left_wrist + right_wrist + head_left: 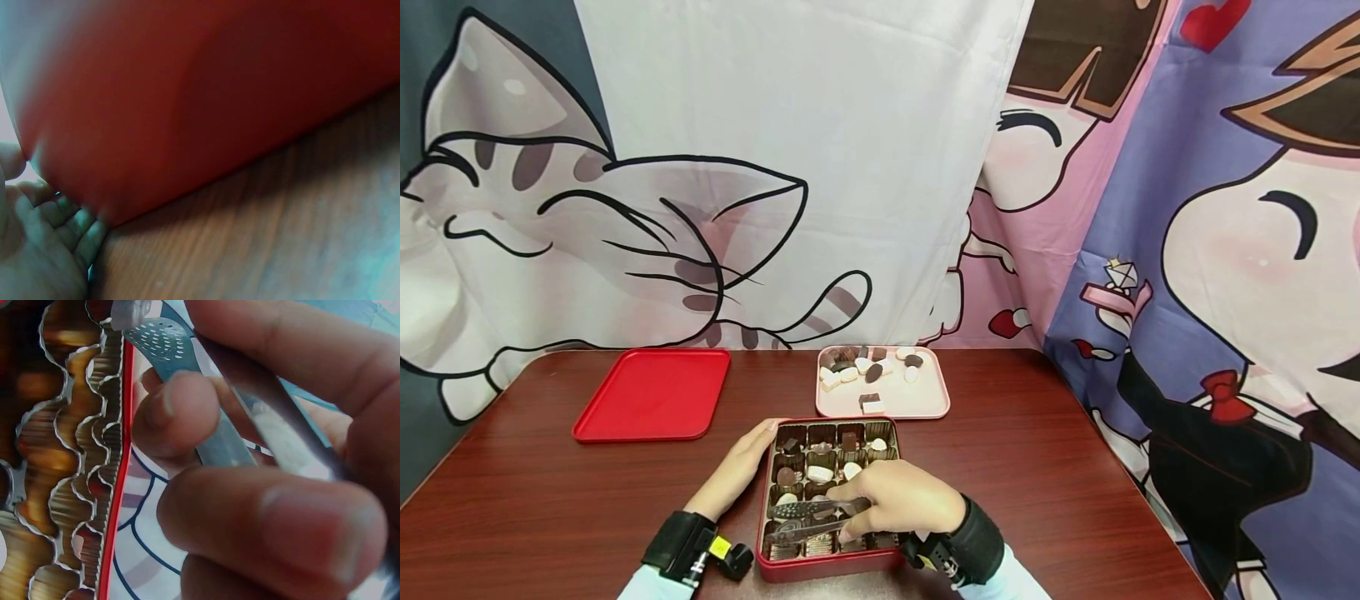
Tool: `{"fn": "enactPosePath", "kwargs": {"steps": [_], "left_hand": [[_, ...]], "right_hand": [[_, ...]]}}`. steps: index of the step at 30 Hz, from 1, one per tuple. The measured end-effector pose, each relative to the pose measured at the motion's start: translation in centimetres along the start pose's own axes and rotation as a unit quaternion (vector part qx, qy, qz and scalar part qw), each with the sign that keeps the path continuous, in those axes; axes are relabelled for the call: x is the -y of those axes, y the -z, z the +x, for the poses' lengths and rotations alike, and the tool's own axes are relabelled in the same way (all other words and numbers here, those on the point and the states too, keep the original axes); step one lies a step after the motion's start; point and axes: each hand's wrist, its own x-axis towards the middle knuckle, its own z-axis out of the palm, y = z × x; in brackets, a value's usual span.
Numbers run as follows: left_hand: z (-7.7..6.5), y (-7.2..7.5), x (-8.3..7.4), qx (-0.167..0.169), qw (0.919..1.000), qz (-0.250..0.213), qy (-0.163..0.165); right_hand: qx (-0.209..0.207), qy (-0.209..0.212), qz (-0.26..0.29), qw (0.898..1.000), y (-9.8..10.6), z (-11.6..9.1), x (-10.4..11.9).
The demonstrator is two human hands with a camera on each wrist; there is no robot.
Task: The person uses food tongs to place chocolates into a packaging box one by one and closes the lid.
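Note:
A red-rimmed box (831, 570) stands at the front of the table, its gold compartments holding dark, brown and white chocolates (820, 473). My left hand (739, 463) holds the box at its far left corner; the left wrist view shows the fingers (75, 231) bent against the red side wall. Over the box's near half, my right hand (904, 500) grips metal tongs (812, 507). Their ends point left and stand apart, one perforated in the right wrist view. A greyish translucent piece (128, 314) shows beside that perforated end; whether the tongs touch it, I cannot tell.
A red tray (655, 396) lies at the back left. Behind the box sits a pale pink tray (925, 404) bearing several dark and white pieces (874, 372). A printed cloth (880, 167) hangs along the table's back edge.

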Motion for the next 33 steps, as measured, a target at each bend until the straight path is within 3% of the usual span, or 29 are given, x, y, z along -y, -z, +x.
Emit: {"fn": "enactPosePath", "kwargs": {"steps": [6, 16, 20, 24, 27, 33], "left_hand": [[0.3, 0.1, 0.5, 0.003, 0.9991, -0.038, 0.021], [0.2, 0.2, 0.1, 0.005, 0.9993, -0.026, 0.028], [0.1, 0.3, 0.3, 0.009, 0.9997, -0.022, 0.008], [0.1, 0.2, 0.5, 0.004, 0.9997, -0.025, 0.0], [0.2, 0.2, 0.5, 0.001, 0.9993, -0.035, 0.015], [0.3, 0.2, 0.3, 0.004, 0.999, -0.038, 0.024]], "right_hand": [[0.007, 0.008, -0.012, 1.0, 0.0, 0.0, 0.1], [-0.001, -0.022, 0.023, 0.999, 0.2, 0.0, -0.3], [-0.012, -0.028, 0.06, 0.998, 0.6, -0.1, -0.9], [-0.044, -0.041, 0.084, 0.995, 1.0, -0.3, -2.1], [-0.085, -0.054, 0.087, 0.991, 1.2, -0.4, -3.4], [-0.169, -0.09, 0.116, 0.975, 1.3, -0.2, -6.1]]}}
